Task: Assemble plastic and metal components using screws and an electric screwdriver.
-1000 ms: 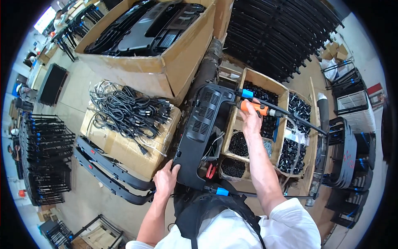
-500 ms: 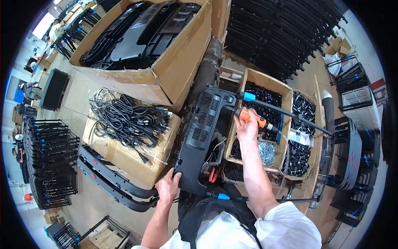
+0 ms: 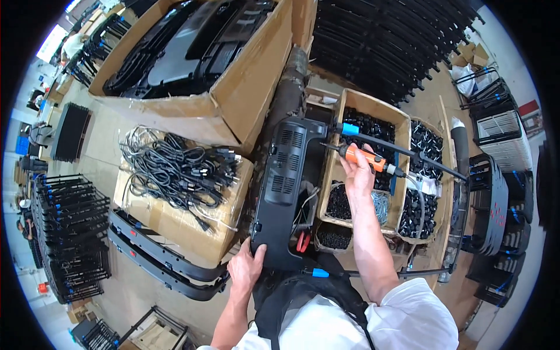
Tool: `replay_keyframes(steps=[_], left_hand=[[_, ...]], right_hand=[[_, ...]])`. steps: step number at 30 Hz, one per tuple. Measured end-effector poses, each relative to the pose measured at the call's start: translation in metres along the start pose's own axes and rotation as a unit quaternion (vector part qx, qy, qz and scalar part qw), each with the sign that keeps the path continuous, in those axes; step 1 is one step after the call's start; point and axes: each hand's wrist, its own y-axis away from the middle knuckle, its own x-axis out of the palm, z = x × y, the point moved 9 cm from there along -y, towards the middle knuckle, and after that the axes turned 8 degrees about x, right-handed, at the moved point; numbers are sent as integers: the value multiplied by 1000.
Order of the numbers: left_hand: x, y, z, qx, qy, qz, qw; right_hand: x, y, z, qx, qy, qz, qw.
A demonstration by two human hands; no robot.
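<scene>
A long black plastic cover [image 3: 274,216] with vent slots lies lengthwise in front of me, joined to a black tube frame [image 3: 396,153] with blue sleeves. My left hand [image 3: 245,265] grips the cover's near left edge, thumb on top. In my right hand [image 3: 360,178] is an orange power screwdriver [image 3: 366,157], held over the parts box. Its bit points left at the side of the cover's far end; whether it touches a screw is too small to tell. A cable trails from the tool's right end.
Beneath the frame, a wooden parts box [image 3: 406,125] holds black fittings and silver screws [image 3: 380,205]. Red-handled pliers [image 3: 303,241] lie beside the cover. Black power cords [image 3: 175,169] are heaped on a carton at left. A large carton [image 3: 233,111] of plastic covers stands behind.
My right hand has shifted slightly right with the screwdriver, and the bit now shows beside the cover's far end. The left hand keeps its grip on the cover. The view has shifted a little.
</scene>
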Motion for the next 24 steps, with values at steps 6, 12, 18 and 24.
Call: replay_keyframes(steps=[6, 12, 18, 24], left_hand=[[8, 1, 15, -10, 75, -36, 996], [26, 10, 37, -57, 208, -71, 974], [24, 9, 40, -2, 279, -129, 952], [35, 9, 51, -11, 295, -109, 949]], right_hand=[[-1, 59, 18, 5, 118, 51, 992], [66, 131, 51, -76, 385, 206, 897], [154, 165, 12, -85, 455, 351, 814], [199, 172, -48, -41, 481, 385, 787]])
